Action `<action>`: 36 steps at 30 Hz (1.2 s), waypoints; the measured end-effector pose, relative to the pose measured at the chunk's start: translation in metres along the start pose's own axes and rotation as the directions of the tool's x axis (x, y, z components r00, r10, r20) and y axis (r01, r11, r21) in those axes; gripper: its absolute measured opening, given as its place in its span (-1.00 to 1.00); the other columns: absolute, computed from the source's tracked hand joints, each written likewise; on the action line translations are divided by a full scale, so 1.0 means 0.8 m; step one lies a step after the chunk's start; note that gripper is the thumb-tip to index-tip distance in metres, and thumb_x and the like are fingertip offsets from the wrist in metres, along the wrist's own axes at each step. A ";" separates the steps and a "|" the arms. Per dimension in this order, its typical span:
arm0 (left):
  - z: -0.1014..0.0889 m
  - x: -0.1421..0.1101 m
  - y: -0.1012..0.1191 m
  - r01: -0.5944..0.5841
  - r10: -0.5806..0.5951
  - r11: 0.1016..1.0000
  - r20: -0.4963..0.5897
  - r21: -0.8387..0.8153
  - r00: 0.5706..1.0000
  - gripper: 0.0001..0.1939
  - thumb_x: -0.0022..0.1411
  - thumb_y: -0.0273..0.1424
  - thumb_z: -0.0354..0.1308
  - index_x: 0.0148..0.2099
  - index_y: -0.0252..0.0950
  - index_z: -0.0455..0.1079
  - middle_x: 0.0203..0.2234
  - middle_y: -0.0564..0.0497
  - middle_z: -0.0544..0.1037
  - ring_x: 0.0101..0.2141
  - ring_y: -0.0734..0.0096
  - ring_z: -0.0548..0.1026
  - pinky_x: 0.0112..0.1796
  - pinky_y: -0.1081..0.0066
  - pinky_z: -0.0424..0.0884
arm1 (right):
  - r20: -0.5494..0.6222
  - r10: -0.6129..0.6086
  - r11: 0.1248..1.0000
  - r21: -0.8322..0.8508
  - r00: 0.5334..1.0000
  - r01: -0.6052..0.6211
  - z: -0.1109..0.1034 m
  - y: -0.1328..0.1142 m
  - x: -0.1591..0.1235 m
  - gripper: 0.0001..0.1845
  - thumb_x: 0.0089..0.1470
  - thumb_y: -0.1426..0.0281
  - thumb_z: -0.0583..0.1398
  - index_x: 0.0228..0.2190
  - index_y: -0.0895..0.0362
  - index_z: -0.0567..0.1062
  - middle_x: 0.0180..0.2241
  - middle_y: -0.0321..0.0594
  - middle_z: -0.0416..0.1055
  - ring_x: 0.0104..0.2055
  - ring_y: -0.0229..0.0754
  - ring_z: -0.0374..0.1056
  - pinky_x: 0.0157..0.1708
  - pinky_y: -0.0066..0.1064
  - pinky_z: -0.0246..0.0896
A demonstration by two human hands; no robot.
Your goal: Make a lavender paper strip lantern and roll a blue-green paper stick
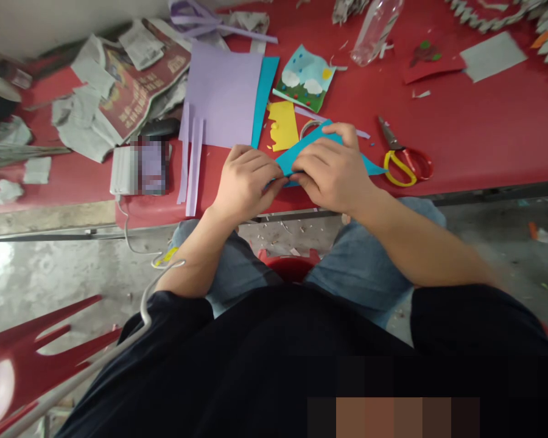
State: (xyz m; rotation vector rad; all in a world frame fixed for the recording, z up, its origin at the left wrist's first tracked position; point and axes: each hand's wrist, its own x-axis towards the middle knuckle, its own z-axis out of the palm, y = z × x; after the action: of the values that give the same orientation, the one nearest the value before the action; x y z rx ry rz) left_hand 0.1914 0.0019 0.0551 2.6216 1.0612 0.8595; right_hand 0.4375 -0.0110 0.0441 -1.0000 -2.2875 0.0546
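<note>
My left hand (245,182) and my right hand (331,170) both pinch a blue paper piece (301,153) at the near edge of the red table (484,134). The fingers of both hands are closed on the paper, which pokes out to the right as a point beside the right hand. A yellow cut paper (284,125) lies just behind the hands. Scissors with yellow and red handles (404,159) lie to the right of my right hand.
A purple sheet (223,91) on a blue sheet (265,91), purple strips (190,164), a paper collage card (305,78), a clear plastic bottle (374,30), newspapers (119,85), and a white device with a cable (139,170). A red chair (22,365) stands at lower left.
</note>
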 end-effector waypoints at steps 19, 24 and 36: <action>0.003 -0.002 -0.001 -0.005 0.006 1.000 -0.063 0.019 0.998 -0.88 0.47 -0.24 0.27 -0.17 -0.12 0.51 -0.22 0.07 0.72 -0.13 0.15 0.67 0.17 -0.10 0.43 | 0.021 -0.072 0.992 -0.103 0.997 0.074 -0.002 0.002 0.001 -0.76 0.54 0.26 0.12 -0.21 0.03 0.49 -0.19 -0.20 0.61 -0.11 -0.05 0.44 0.39 0.14 0.07; 0.002 0.000 -0.004 -0.084 0.088 0.994 -0.062 0.069 0.994 -0.78 0.56 -0.20 0.20 -0.20 -0.11 0.52 -0.19 0.10 0.75 -0.11 0.19 0.65 0.24 -0.15 0.36 | -0.057 -0.109 0.990 -0.095 0.992 0.103 0.000 0.003 0.002 -0.71 0.57 0.28 0.09 -0.22 0.08 0.49 -0.24 -0.26 0.59 -0.17 -0.11 0.45 0.33 0.12 0.13; 0.001 -0.001 -0.007 -0.065 0.065 0.998 -0.034 0.009 0.997 -0.75 0.58 -0.13 0.17 -0.15 -0.14 0.49 -0.22 0.06 0.70 -0.15 0.21 0.64 0.21 -0.05 0.39 | -0.034 -0.096 0.989 -0.120 0.995 0.091 0.005 0.007 0.000 -0.73 0.58 0.29 0.09 -0.19 0.07 0.51 -0.20 -0.28 0.61 -0.15 -0.11 0.46 0.32 0.14 0.11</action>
State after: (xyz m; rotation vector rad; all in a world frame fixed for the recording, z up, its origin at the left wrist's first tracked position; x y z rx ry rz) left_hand 0.1885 0.0056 0.0518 2.6705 0.9941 0.9187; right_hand 0.4389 -0.0063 0.0390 -0.9422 -2.3205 -0.1403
